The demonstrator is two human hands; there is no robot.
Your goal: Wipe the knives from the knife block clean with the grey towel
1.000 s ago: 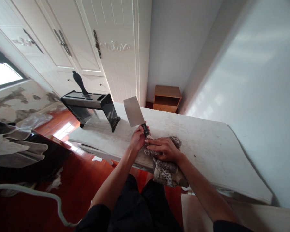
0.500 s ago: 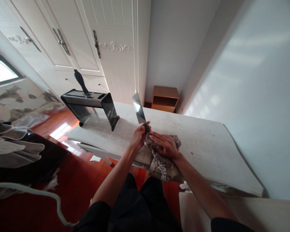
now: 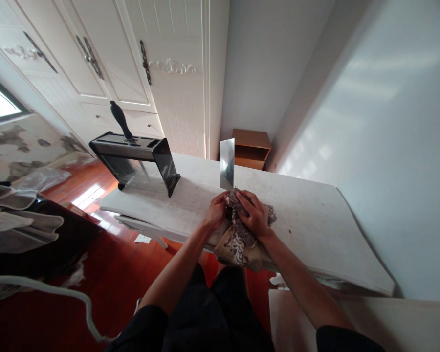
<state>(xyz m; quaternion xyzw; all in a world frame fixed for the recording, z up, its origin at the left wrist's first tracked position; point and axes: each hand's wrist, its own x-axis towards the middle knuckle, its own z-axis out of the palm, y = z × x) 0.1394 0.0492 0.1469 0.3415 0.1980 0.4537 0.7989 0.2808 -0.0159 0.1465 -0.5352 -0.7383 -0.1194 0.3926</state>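
Observation:
A cleaver [image 3: 227, 164] stands nearly upright above the white tabletop [image 3: 308, 205], its blade up and its handle mostly hidden. My left hand [image 3: 216, 211] is closed around the lower part of the handle. From the other side, my right hand [image 3: 255, 213] has its fingers wrapped over a brown and white patterned cloth [image 3: 238, 242]. That cloth is bunched against the handle, just under the blade, and its loose end hangs down at the table's near edge. To the left is a black knife block [image 3: 132, 151] with clear panels, one black-handled knife [image 3: 120, 119] standing in it.
White wardrobe doors [image 3: 179, 98] rise behind the table. A brown bedside cabinet [image 3: 252, 139] stands beyond its far edge. At left, grey-white fabric [image 3: 22, 220] lies over a dark piece of furniture, and a pale hose [image 3: 58, 288] crosses above the red floor [image 3: 121, 274].
The cleaver's blade has turned and swung from leaning left to nearly upright, shifting right. My right hand and the cloth have moved up over the handle, which showed before.

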